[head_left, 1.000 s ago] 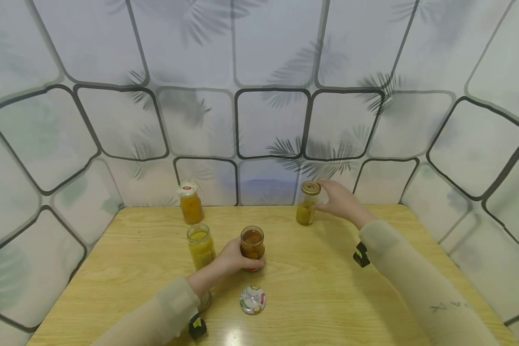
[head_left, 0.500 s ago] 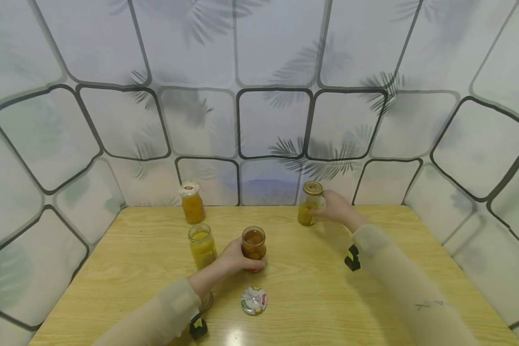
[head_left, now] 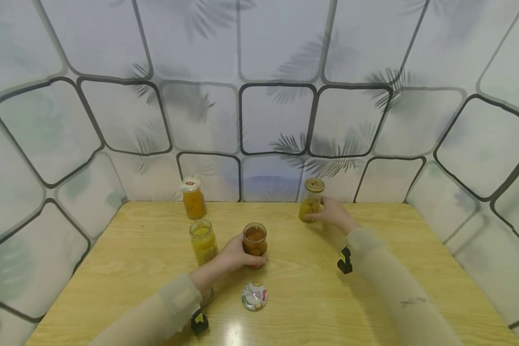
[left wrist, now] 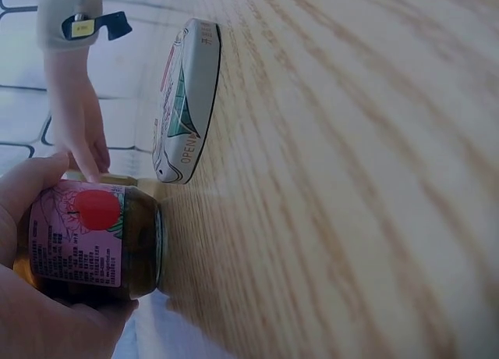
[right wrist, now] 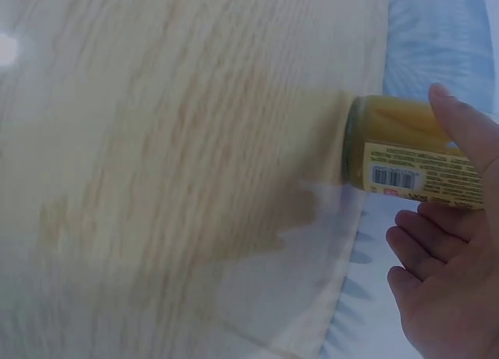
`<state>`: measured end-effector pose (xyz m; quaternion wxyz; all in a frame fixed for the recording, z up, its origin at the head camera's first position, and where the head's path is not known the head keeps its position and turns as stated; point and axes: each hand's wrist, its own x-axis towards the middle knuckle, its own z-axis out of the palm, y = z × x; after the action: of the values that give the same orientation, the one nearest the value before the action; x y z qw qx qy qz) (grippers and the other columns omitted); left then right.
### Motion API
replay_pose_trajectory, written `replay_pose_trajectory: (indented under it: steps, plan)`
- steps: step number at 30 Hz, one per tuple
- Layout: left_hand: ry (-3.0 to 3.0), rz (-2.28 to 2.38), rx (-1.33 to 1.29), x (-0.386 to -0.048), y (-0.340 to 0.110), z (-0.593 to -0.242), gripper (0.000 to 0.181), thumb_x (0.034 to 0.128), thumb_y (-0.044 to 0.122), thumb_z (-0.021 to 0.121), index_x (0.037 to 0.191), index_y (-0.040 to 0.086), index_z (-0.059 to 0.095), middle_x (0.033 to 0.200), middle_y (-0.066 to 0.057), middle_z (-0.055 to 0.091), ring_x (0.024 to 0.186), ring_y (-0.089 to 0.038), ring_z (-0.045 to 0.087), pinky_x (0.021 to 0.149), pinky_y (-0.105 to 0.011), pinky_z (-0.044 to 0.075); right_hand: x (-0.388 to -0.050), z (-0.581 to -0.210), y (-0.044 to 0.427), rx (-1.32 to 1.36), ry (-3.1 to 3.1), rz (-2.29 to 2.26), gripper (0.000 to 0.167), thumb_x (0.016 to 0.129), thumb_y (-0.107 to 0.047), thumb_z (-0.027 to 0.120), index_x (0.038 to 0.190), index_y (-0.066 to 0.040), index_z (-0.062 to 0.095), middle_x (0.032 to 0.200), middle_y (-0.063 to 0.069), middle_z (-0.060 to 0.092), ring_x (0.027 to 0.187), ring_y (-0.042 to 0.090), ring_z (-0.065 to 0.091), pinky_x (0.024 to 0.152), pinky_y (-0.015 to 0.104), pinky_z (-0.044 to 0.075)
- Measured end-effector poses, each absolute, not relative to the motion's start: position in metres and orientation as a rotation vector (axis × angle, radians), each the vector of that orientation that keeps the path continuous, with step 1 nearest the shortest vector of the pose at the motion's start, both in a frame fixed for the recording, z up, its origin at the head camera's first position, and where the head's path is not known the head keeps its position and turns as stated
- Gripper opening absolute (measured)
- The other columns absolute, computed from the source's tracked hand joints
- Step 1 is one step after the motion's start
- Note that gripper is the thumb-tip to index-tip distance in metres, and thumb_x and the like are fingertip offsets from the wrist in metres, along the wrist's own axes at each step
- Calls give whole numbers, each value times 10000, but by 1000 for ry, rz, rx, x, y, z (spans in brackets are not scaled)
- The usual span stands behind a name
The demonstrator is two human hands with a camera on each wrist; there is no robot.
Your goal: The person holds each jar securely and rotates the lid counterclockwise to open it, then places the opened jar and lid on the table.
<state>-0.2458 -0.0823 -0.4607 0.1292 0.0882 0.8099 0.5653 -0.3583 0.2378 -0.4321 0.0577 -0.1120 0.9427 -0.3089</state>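
My left hand (head_left: 235, 254) grips an uncapped glass jar (head_left: 255, 240) of brown preserved fruit, which stands upright on the table; its pink label with a red fruit shows in the left wrist view. A patterned metal lid (head_left: 254, 296) lies flat just in front of that jar. At the back right stands a tall jar (head_left: 310, 206) of yellowish fruit with a gold lid. My right hand (head_left: 332, 214) is beside its body, thumb (right wrist: 464, 125) across the glass. In the right wrist view several loosely bent fingers (right wrist: 429, 242) lie below the label, not wrapped round it.
An uncapped tall jar (head_left: 204, 245) of yellow contents stands left of my left hand, partly behind that forearm. Under the left wrist a round lid (head_left: 207, 297) is partly hidden. A jar with orange contents (head_left: 194, 202) stands at the back left, near the patterned wall (head_left: 277, 120).
My right hand has slid down from near the gold lid to the lower body of the tall jar. The left hand keeps its grip; the head view has shifted slightly.
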Motion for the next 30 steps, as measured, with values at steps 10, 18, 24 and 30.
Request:
replay_pose_trajectory:
  steps: [10, 18, 24, 30]
  plan:
    - [2340, 1646, 262, -244, -85, -464, 622, 798, 35, 903, 1344, 3, 607, 1288, -175, 709, 1195, -298, 669, 1127, -532, 504, -364, -459, 225, -137, 2713, -1310, 675, 948, -302, 792, 1412, 94, 501, 1394, 331, 593, 1304, 458, 573, 1144, 569, 475]
    - [2351, 1640, 273, -247, -84, -462, 611, 801, 53, 904, 1339, 18, 617, 1281, -160, 713, 1184, -286, 671, 1118, -525, 508, -365, -462, 203, 89, 2628, -1669, 788, 949, -313, 788, 1496, 93, 392, 1520, 320, 481, 1435, 460, 465, 1239, 567, 387]
    - [2351, 1640, 282, -248, -83, -462, 599, 810, 64, 900, 1337, 16, 620, 1284, -162, 715, 1192, -289, 672, 1129, -529, 502, -367, -468, 198, 178, 2687, -1708, 724, 952, -217, 797, 1493, 82, 419, 1513, 310, 513, 1438, 451, 480, 1254, 547, 377]
    - [2350, 1646, 267, -247, -83, -462, 602, 811, 57, 898, 1341, 16, 617, 1289, -164, 714, 1200, -293, 672, 1133, -530, 501, -371, -470, 197, 234, 2754, -1618, 714, 932, -240, 815, 1452, 100, 464, 1478, 320, 549, 1400, 463, 518, 1222, 551, 417]
